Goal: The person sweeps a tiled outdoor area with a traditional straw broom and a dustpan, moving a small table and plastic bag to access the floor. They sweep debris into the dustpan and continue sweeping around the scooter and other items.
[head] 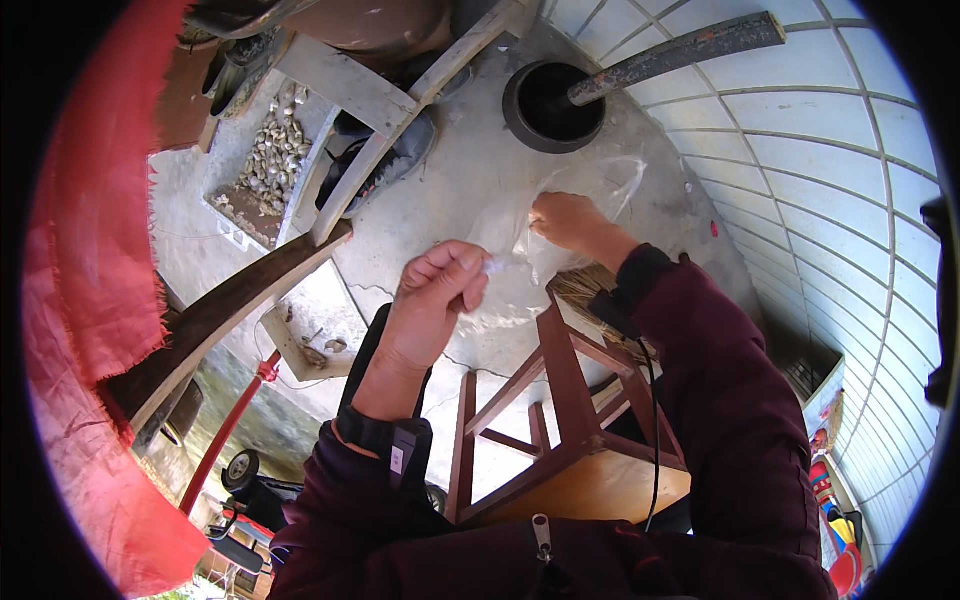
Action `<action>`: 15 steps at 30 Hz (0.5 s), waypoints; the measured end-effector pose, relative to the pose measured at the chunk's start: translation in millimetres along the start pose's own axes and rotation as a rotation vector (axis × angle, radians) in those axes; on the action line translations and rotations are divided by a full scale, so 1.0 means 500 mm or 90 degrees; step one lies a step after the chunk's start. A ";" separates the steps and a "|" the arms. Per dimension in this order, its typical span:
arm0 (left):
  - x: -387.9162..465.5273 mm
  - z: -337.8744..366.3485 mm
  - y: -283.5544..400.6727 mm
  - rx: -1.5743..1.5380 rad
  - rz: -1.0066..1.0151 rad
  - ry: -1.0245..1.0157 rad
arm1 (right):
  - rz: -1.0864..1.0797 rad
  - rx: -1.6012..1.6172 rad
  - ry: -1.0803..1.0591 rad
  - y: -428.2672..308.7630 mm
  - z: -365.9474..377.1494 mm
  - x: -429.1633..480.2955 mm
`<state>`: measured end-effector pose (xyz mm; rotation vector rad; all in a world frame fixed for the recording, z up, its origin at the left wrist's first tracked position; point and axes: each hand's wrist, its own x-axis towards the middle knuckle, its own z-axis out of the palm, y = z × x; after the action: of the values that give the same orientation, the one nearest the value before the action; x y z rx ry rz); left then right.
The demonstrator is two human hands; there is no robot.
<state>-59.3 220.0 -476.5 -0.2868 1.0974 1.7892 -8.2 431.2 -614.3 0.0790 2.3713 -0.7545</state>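
Observation:
A clear plastic bag (517, 296) hangs between my two hands over the concrete floor. My left hand (442, 285) pinches a whitish gathered piece of the film between thumb and fingers. Farther right and a little higher in the view, my right hand (574, 225) is closed on another part of the bag. Loose film (626, 180) spreads out beyond the right knuckles. Because the plastic is see-through, its full outline and whether anything is inside are hard to tell. Dark straps or devices sit on both wrists.
A reddish-brown wooden stool (568, 397) stands close below the hands, beside a straw bundle (581, 292). Ahead is a black round pot (514, 120) with a thick pole (675, 60). A pale box (229, 169) holds several small bulb-like pieces. Red cloth (105, 225) hangs left; a tiled wall (802, 165) rises right.

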 end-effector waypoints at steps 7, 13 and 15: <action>0.035 -0.012 -0.030 0.185 0.120 0.202 | -0.165 0.415 0.019 -0.042 -0.051 -0.071; 0.034 0.005 -0.038 0.081 0.069 0.160 | -0.241 0.584 0.037 -0.125 -0.068 -0.101; 0.037 0.005 -0.036 0.019 0.029 0.157 | -0.229 0.666 0.052 -0.138 -0.077 -0.114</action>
<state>-52.9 235.3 -496.3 -0.4772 1.3118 1.8098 -1.0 401.9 -521.5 0.1180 1.8208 -2.1151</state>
